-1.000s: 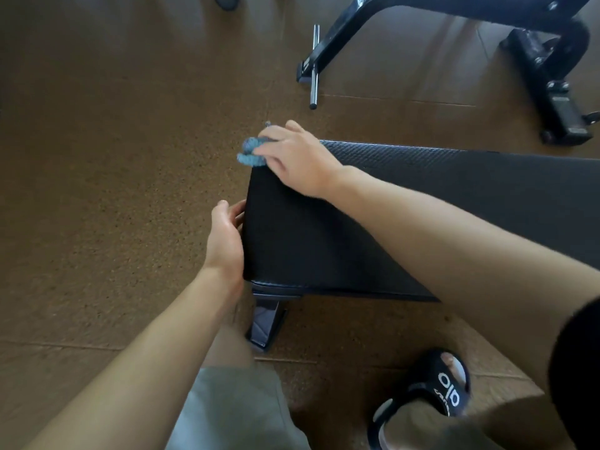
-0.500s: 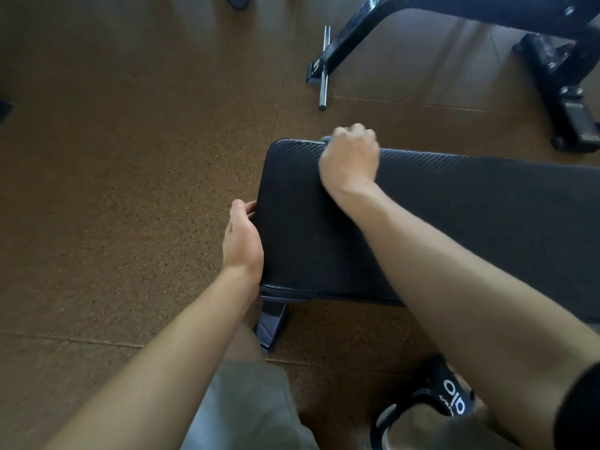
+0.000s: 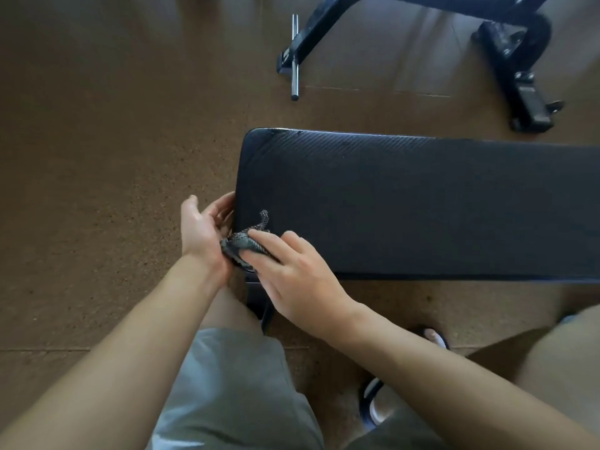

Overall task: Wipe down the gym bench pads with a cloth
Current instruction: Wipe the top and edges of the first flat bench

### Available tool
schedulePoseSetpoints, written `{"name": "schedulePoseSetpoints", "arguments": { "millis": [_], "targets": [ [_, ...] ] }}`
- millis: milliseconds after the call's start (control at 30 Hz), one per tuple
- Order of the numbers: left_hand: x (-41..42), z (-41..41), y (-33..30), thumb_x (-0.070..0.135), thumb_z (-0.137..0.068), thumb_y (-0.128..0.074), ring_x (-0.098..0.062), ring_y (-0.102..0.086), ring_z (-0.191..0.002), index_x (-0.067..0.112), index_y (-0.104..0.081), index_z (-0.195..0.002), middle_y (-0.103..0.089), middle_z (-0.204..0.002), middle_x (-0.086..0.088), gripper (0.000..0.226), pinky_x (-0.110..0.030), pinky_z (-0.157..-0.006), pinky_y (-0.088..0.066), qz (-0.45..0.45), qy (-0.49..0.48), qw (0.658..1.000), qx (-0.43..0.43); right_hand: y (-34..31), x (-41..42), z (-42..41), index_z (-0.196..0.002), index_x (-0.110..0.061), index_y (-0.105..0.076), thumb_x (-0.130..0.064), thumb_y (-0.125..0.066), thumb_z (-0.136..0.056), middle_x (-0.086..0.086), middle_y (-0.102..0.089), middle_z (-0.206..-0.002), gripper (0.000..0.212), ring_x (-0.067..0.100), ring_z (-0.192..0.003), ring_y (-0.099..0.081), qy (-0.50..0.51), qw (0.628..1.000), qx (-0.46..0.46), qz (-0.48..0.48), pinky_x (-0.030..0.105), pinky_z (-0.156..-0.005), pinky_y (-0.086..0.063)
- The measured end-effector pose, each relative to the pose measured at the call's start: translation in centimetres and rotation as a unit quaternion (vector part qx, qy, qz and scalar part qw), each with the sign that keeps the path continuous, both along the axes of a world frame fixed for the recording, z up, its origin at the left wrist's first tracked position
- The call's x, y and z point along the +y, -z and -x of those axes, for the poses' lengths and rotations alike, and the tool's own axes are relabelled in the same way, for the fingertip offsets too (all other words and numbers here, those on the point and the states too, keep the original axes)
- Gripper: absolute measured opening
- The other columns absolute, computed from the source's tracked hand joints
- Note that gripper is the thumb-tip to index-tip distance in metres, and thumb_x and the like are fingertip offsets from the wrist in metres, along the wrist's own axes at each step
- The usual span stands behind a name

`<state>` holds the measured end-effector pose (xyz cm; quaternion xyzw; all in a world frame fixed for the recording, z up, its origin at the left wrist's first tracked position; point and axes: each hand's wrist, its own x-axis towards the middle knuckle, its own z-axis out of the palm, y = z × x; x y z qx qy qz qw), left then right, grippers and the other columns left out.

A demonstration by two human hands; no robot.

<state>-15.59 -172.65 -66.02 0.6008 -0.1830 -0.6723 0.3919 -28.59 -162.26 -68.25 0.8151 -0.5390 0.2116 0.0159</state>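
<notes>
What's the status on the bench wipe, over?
Right hand presses cloth on bench pad near corner. Left hand open at pad's end. Nothing in the way.

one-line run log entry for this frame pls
phase: wiping near-left corner | right hand: presses cloth on bench pad | left hand: open, fingers at pad's end edge | rest of pad: bare

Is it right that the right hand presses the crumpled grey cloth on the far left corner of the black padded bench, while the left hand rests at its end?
Not quite. The head view shows the right hand pressing the crumpled grey cloth on the near left corner of the black padded bench; the left hand does rest at its end.
</notes>
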Motion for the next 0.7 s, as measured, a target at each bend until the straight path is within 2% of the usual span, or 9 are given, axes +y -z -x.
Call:
{"name": "schedulePoseSetpoints", "arguments": {
  "millis": [67,167,267,367,467,533,600,700],
  "targets": [
    [-0.1,0.5,-0.5,0.055,-0.102,-0.03,-0.023,-0.072,-0.103,0.02,-0.068,-0.118,-0.076,-0.114,-0.006,0.054,-0.041,-0.084,-0.058,0.003,0.035,0.998,-0.052,0.3,2.3,1.9,-0.132,-0.013,-0.066,-0.006,-0.053,-0.1,0.012,-0.058,-0.142,0.035,0.026,-0.087,-0.053,-0.014,1.0,0.017,-0.012,0.04,-0.081,-0.048],
    [-0.4,1.9,-1.3,0.051,-0.092,-0.04,-0.025,-0.065,-0.111,0.022,-0.065,-0.125,-0.069,-0.124,-0.003,0.05,-0.049,-0.096,-0.054,0.027,0.097,0.983,-0.151,0.8,5.1,6.9,-0.132,-0.019,-0.068,-0.005,-0.061,-0.095,0.009,-0.058,-0.144,0.04,0.026,-0.086,-0.056,0.006,0.999,0.053,0.007,0.039,-0.075,-0.048],
    [-0.4,2.8,-1.8,0.042,-0.1,-0.038,-0.024,-0.058,-0.11,0.02,-0.056,-0.132,-0.061,-0.126,0.0,0.043,-0.047,-0.1,-0.049,0.069,0.127,0.957,-0.253,0.5,7.5,11.5,-0.128,-0.014,-0.07,-0.011,-0.059,-0.098,0.012,-0.061,-0.139,0.033,0.029,-0.087,-0.058,0.123,0.991,0.037,0.019,0.044,-0.075,-0.049],
    [0.1,3.2,-1.3,0.039,-0.102,-0.037,-0.022,-0.057,-0.108,0.018,-0.051,-0.137,-0.059,-0.128,-0.002,0.044,-0.044,-0.096,-0.048,0.091,0.147,0.94,-0.293,0.2,8.8,13.0,-0.119,-0.005,-0.072,-0.014,-0.051,-0.101,0.014,-0.062,-0.132,0.029,0.029,-0.095,-0.057,0.272,0.961,-0.035,0.024,0.047,-0.085,-0.049],
    [0.6,3.7,-1.1,0.04,-0.102,-0.035,-0.029,-0.053,-0.127,0.018,-0.038,-0.152,-0.052,-0.146,-0.005,0.055,-0.048,-0.107,-0.044,0.107,0.171,0.914,-0.353,-0.2,6.7,10.4,-0.111,-0.004,-0.072,-0.011,-0.055,-0.095,0.013,-0.063,-0.127,0.024,0.031,-0.098,-0.056,0.367,0.926,-0.087,0.029,0.048,-0.089,-0.048],
    [0.4,4.1,-1.1,0.038,-0.104,-0.034,-0.028,-0.046,-0.137,0.017,-0.032,-0.157,-0.044,-0.155,-0.005,0.057,-0.047,-0.112,-0.039,0.148,0.162,0.899,-0.38,-0.6,4.1,6.8,-0.109,-0.006,-0.072,-0.011,-0.057,-0.092,0.012,-0.064,-0.126,0.024,0.032,-0.1,-0.057,0.326,0.94,-0.1,0.019,0.046,-0.089,-0.048],
    [0.3,4.5,-1.0,0.037,-0.106,-0.032,-0.026,-0.041,-0.142,0.019,-0.033,-0.157,-0.038,-0.159,-0.005,0.054,-0.044,-0.115,-0.035,0.196,0.158,0.878,-0.407,-0.9,1.1,3.5,-0.112,-0.008,-0.072,-0.012,-0.056,-0.094,0.01,-0.063,-0.128,0.025,0.029,-0.1,-0.056,0.219,0.971,-0.094,-0.005,0.045,-0.088,-0.048],
    [0.5,4.9,-0.5,0.035,-0.108,-0.024,-0.02,-0.041,-0.141,0.027,-0.041,-0.153,-0.041,-0.158,-0.001,0.048,-0.034,-0.104,-0.031,0.224,0.139,0.86,-0.437,-1.2,-4.2,2.5,-0.118,-0.016,-0.072,-0.018,-0.056,-0.096,0.007,-0.063,-0.129,0.028,0.026,-0.098,-0.055,0.09,0.994,-0.056,-0.017,0.04,-0.086,-0.046]
  ]
}}
